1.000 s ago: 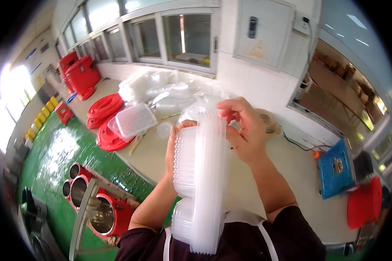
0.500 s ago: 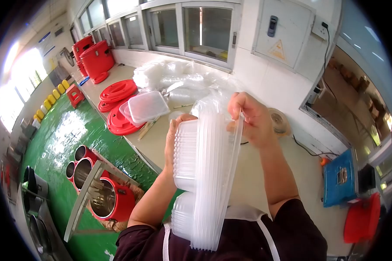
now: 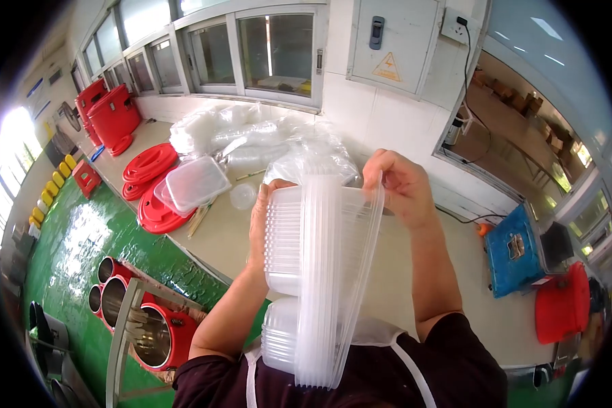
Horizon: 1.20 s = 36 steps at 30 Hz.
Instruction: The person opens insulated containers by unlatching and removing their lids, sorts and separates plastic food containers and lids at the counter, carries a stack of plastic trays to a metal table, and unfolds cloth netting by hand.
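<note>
Between hands [image 3: 404, 190]: clear containers [image 3: 319, 272], 1 inside another

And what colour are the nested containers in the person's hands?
The nested containers are translucent and colourless, whitish where the rims stack, as the head view shows.

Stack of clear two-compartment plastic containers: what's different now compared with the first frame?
The right hand, earlier at the stack's top edge, now grips the outermost container by its rim and has drawn its upper end rightward, opening a gap. Its lower end remains close to the stack. The left hand still holds the stack's left side.
</note>
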Each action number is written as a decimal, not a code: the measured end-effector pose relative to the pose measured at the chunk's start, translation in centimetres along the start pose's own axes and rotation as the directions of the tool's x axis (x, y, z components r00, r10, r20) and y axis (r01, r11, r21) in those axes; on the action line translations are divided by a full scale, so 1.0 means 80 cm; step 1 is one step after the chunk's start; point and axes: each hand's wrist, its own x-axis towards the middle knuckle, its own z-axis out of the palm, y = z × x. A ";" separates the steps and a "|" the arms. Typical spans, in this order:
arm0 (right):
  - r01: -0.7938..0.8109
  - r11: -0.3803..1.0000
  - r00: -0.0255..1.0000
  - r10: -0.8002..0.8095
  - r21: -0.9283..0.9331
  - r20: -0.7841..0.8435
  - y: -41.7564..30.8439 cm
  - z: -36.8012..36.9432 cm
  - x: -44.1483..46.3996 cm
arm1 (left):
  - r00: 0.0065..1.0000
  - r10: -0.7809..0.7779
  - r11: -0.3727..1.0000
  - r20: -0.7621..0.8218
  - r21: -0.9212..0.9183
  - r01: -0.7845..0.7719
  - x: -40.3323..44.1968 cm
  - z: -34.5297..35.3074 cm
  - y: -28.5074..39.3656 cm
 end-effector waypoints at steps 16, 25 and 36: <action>-0.046 0.988 0.999 0.043 -0.146 -0.021 -0.017 -0.015 -0.010 | 0.994 -0.069 0.990 0.080 0.124 0.059 0.025 0.016 -0.028; -0.115 0.970 0.992 0.101 -0.213 -0.076 -0.031 -0.033 -0.032 | 0.975 -0.157 0.985 0.154 0.095 0.144 0.036 0.030 -0.049; -0.101 0.967 0.995 0.092 -0.235 -0.049 -0.032 -0.041 -0.031 | 0.959 -0.191 0.977 0.210 0.136 0.164 0.041 0.042 -0.065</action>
